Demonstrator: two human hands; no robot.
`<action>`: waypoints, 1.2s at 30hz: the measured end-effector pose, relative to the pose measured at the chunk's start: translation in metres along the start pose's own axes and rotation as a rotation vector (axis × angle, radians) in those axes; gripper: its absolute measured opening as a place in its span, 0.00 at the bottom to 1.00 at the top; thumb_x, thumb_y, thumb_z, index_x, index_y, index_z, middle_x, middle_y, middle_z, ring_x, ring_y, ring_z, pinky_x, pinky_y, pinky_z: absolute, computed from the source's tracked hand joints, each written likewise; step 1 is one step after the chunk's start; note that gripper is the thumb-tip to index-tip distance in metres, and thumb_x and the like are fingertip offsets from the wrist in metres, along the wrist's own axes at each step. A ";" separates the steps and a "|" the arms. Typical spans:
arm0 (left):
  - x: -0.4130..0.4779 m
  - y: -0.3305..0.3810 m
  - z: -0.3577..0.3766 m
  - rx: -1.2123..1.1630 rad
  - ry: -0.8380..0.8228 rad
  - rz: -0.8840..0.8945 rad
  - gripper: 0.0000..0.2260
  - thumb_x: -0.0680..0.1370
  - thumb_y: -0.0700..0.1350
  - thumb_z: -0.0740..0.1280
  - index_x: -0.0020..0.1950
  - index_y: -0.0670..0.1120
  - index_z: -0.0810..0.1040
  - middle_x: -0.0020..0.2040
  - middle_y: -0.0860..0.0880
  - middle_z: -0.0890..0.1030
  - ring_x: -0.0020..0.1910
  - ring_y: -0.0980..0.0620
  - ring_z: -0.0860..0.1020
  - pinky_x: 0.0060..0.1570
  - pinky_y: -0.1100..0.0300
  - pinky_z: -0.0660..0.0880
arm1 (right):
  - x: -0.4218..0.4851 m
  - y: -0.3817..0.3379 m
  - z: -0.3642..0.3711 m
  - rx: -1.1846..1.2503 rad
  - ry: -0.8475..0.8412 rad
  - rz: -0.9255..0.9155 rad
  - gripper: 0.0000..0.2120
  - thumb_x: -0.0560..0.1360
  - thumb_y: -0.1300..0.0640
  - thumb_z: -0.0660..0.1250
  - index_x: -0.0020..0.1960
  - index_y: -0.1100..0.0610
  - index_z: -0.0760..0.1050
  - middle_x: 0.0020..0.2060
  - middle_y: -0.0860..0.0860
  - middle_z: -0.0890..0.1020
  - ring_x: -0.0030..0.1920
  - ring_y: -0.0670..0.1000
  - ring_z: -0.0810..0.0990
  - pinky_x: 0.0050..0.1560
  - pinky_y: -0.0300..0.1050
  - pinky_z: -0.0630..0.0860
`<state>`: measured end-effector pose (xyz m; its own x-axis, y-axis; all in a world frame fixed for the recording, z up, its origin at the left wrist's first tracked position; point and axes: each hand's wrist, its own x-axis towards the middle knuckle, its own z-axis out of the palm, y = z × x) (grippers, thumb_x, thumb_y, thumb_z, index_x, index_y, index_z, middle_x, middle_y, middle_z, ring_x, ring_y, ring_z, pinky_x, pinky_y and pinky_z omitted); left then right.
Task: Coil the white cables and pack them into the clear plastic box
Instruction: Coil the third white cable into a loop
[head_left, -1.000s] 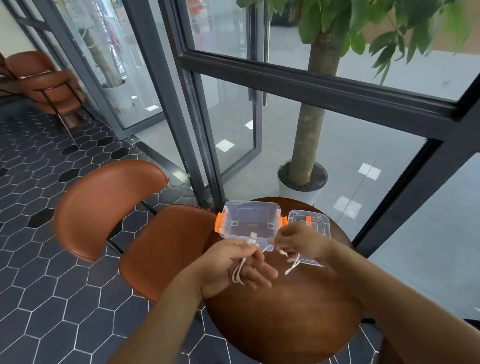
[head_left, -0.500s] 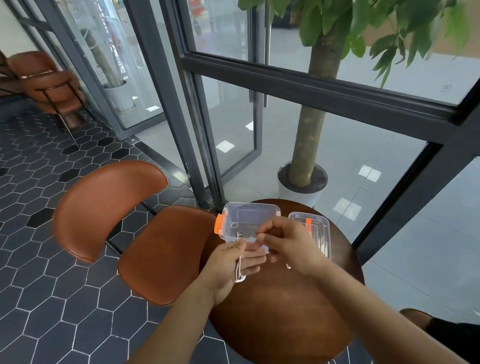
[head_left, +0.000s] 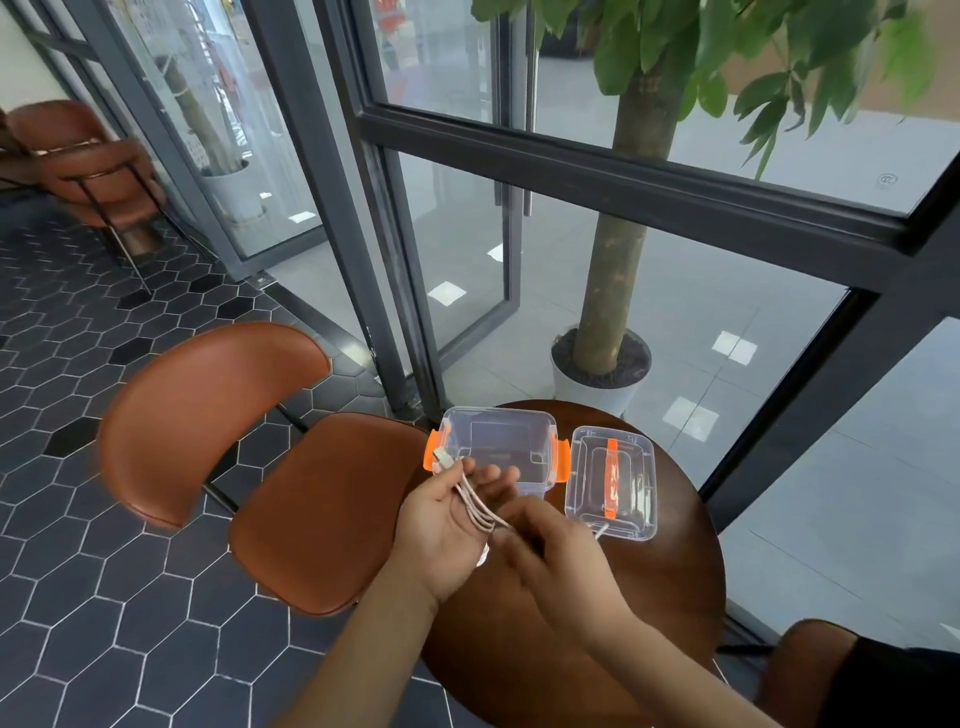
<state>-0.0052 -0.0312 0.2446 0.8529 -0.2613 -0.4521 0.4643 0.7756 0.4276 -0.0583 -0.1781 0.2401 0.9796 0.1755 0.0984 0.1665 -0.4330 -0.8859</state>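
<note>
White cable (head_left: 475, 506) is held over the near-left part of the round wooden table (head_left: 675, 582), just in front of the clear plastic box (head_left: 497, 453). Several strands are laid across the upturned palm of the left hand (head_left: 451, 525), fingers only loosely curled, so the loops are cradled rather than clamped. A connector end (head_left: 442, 459) is seen sticking out past the fingertips toward the box's orange latch (head_left: 431, 457). The right hand (head_left: 550, 558) is pinched on the strands at the near end of the bundle; a short tail (head_left: 601, 530) is seen past it, beside the lid (head_left: 613, 480), which is lying flat to the right of the open box.

Risks, as judged:
- Loops are not secured; if the pinch is released early, the coil is likely sprung open by cable stiffness.
- The free connector could be caught on the box rim or latch on the way in.
- The tail may be dragged across the lid and the lid shifted.
- The box looks empty and light, so it could be pushed toward the far table edge if the coil is pressed in one-handed.
</note>
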 end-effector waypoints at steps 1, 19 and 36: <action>0.000 0.003 0.002 -0.013 0.017 0.029 0.12 0.84 0.43 0.56 0.46 0.41 0.74 0.35 0.43 0.81 0.39 0.42 0.85 0.44 0.49 0.82 | -0.005 0.001 0.001 0.021 -0.029 0.001 0.08 0.80 0.56 0.67 0.44 0.46 0.77 0.32 0.36 0.79 0.34 0.41 0.78 0.36 0.31 0.69; -0.016 0.011 0.001 0.075 -0.204 0.030 0.17 0.78 0.41 0.58 0.55 0.34 0.82 0.35 0.43 0.79 0.13 0.59 0.63 0.19 0.65 0.60 | 0.027 0.061 -0.062 0.076 -0.442 0.200 0.16 0.79 0.44 0.63 0.39 0.52 0.82 0.29 0.41 0.80 0.29 0.42 0.78 0.32 0.39 0.75; -0.019 0.001 0.002 0.953 -0.134 -0.204 0.15 0.85 0.45 0.58 0.61 0.36 0.77 0.54 0.35 0.84 0.41 0.42 0.85 0.28 0.64 0.67 | 0.069 -0.008 -0.057 0.040 -0.286 0.357 0.14 0.79 0.59 0.67 0.35 0.58 0.79 0.26 0.49 0.79 0.23 0.45 0.75 0.28 0.39 0.75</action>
<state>-0.0206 -0.0262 0.2552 0.7274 -0.4476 -0.5202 0.5539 -0.0644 0.8301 0.0140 -0.2132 0.2795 0.9031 0.2611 -0.3409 -0.1862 -0.4774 -0.8587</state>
